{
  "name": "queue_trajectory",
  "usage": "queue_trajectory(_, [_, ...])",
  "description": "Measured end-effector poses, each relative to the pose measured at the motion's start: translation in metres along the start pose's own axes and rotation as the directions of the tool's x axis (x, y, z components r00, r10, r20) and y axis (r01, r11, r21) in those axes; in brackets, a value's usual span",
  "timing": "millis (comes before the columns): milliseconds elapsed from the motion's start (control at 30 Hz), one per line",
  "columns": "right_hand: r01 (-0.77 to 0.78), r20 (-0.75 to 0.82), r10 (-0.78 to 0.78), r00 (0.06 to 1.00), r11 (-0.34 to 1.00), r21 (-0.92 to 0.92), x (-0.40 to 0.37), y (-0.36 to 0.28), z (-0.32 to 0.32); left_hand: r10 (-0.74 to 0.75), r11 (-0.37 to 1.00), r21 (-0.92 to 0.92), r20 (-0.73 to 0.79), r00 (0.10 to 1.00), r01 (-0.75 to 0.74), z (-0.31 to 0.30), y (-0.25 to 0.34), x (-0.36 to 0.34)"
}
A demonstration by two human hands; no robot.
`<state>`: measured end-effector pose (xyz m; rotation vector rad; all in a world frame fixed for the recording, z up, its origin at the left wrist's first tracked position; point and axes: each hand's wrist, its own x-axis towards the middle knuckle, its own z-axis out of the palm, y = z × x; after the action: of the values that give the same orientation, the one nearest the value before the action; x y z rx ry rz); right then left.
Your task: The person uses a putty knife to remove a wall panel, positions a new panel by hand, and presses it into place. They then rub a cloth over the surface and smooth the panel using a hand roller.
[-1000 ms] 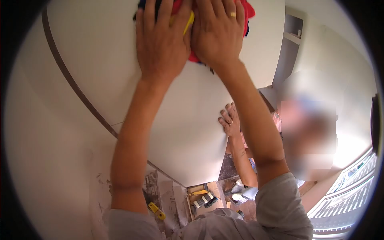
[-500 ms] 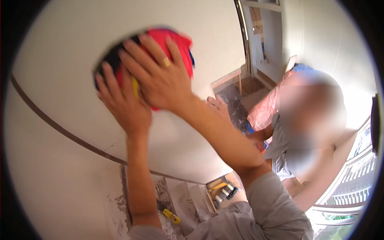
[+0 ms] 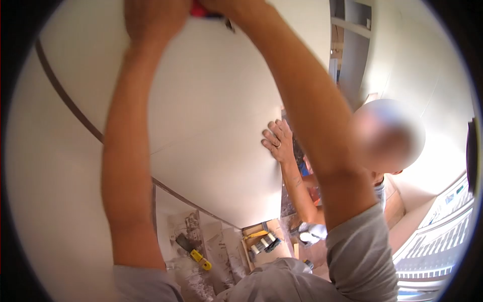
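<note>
Both my hands are raised to the top edge of the view, where their fingers are cut off. Between them shows a small strip of a red-and-black object [image 3: 202, 10]; most of it is out of view. My left hand [image 3: 156, 20] is at its left side and my right hand [image 3: 236, 7] at its right, both close against it. Behind them stands a large off-white panel [image 3: 211, 121]. A co-worker's hand [image 3: 279, 141], with a ring, presses flat near the panel's right edge.
A co-worker [image 3: 312, 211] crouches at the right, beyond my right arm. Below lie a yellow-and-black tool [image 3: 198, 256] on a paint-smeared surface and a wooden tray [image 3: 247, 254] holding several tools. A shelf frame [image 3: 352, 27] stands at the back; a bright window [image 3: 427, 241] is lower right.
My hands and the red-and-black object have moved up in view, mostly past the top edge. The co-worker's hand now shows plainly on the panel, and their head sits lower.
</note>
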<state>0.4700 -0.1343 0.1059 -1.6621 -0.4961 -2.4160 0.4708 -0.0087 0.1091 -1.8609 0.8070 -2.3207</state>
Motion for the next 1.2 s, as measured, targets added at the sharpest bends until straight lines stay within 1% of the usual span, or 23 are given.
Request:
queue_trajectory(33, [-0.013,0.028,0.014,0.999,0.999,-0.033,-0.015,-0.009,-0.006,-0.042,0.998,-0.035,0.038,0.998,0.043,-0.011,0.009,-0.017])
queue_trajectory(100, [-0.032,0.111,0.035,0.993,0.999,-0.035,-0.048,-0.031,-0.030,0.016,0.995,-0.098,0.042,0.999,-0.011,-0.014,0.002,-0.062])
queue_trajectory(200, [0.002,0.161,0.010,0.987,0.997,-0.075,-0.106,-0.055,-0.044,-0.152,0.971,-0.155,0.173,0.973,0.180,-0.048,0.036,-0.125])
queue_trajectory(233, [-0.007,0.207,0.021,0.978,0.998,-0.068,-0.123,-0.062,-0.053,-0.197,0.958,-0.161,0.225,0.954,0.236,-0.055,0.045,-0.146])
queue_trajectory(367, [-0.011,0.434,0.033,0.900,0.998,-0.054,-0.189,-0.101,-0.092,-0.268,0.926,-0.136,0.419,0.868,0.352,-0.093,0.071,-0.221])
queue_trajectory(433, [0.012,0.525,0.020,0.851,0.998,-0.057,-0.226,-0.116,-0.108,-0.272,0.920,-0.136,0.451,0.850,0.367,-0.106,0.080,-0.266])
queue_trajectory(467, [0.025,0.561,0.012,0.828,0.998,-0.057,-0.247,-0.124,-0.115,-0.286,0.926,-0.093,0.462,0.839,0.366,-0.114,0.086,-0.291])
queue_trajectory(500, [0.036,0.566,-0.003,0.824,0.998,-0.047,-0.265,-0.132,-0.122,-0.299,0.929,-0.056,0.473,0.829,0.367,-0.119,0.093,-0.310])
queue_trajectory(600, [0.035,0.580,-0.002,0.814,0.998,-0.045,-0.283,-0.143,-0.130,-0.326,0.904,-0.079,0.509,0.797,0.421,-0.130,0.099,-0.330])
queue_trajectory(633, [0.028,0.584,0.004,0.812,0.999,-0.046,-0.280,-0.144,-0.131,-0.327,0.897,-0.095,0.514,0.793,0.432,-0.131,0.099,-0.326])
queue_trajectory(700, [-0.026,0.640,0.041,0.767,0.999,-0.032,-0.279,-0.141,-0.141,-0.323,0.881,-0.128,0.541,0.776,0.456,-0.137,0.103,-0.319])
queue_trajectory(767, [-0.085,0.683,0.083,0.726,0.996,-0.030,-0.276,-0.135,-0.149,-0.266,0.894,-0.161,0.559,0.785,0.417,-0.135,0.113,-0.309])
queue_trajectory(833, [-0.213,0.670,0.210,0.712,0.974,-0.079,-0.278,-0.125,-0.152,-0.216,0.907,-0.186,0.563,0.798,0.377,-0.129,0.116,-0.293])
queue_trajectory(867, [-0.227,0.597,0.222,0.771,0.971,-0.067,-0.266,-0.121,-0.144,-0.198,0.916,-0.189,0.553,0.809,0.353,-0.121,0.111,-0.280])
queue_trajectory(900, [-0.169,0.555,0.182,0.812,0.983,-0.075,-0.244,-0.113,-0.130,-0.209,0.933,-0.152,0.506,0.837,0.326,-0.112,0.101,-0.263])
queue_trajectory(933, [-0.085,0.469,0.124,0.874,0.991,-0.103,-0.216,-0.105,-0.112,-0.256,0.925,-0.125,0.489,0.834,0.358,-0.109,0.091,-0.235])
queue_trajectory(967, [-0.057,0.409,0.093,0.908,0.993,-0.100,-0.184,-0.099,-0.095,-0.269,0.920,-0.159,0.408,0.873,0.358,-0.100,0.075,-0.205])
queue_trajectory(1000, [-0.061,0.312,0.084,0.946,0.995,-0.085,-0.152,-0.094,-0.076,-0.242,0.940,-0.149,0.345,0.907,0.307,-0.091,0.055,-0.173])
queue_trajectory(1033, [-0.034,0.251,0.049,0.967,0.997,-0.067,-0.120,-0.085,-0.061,-0.223,0.948,-0.159,0.284,0.933,0.275,-0.080,0.035,-0.146])
queue_trajectory(1067, [-0.026,0.340,0.037,0.940,0.999,-0.036,-0.090,-0.078,-0.053,-0.127,0.959,-0.216,0.254,0.959,0.184,-0.070,0.011,-0.120])
queue_trajectory(1100, [0.090,0.153,-0.077,0.985,0.993,-0.081,-0.060,-0.066,-0.034,-0.133,0.990,-0.020,0.181,0.974,0.139,-0.061,0.004,-0.085])
queue_trajectory(1133, [0.129,0.078,-0.124,0.989,0.990,-0.058,-0.040,-0.059,-0.023,-0.088,0.993,-0.066,0.096,0.992,0.094,-0.053,-0.011,-0.067])
queue_trajectory(1200, [0.149,0.028,-0.147,0.989,0.985,-0.082,-0.027,-0.053,-0.014,-0.093,0.993,-0.075,0.050,0.994,0.096,-0.046,-0.017,-0.056])
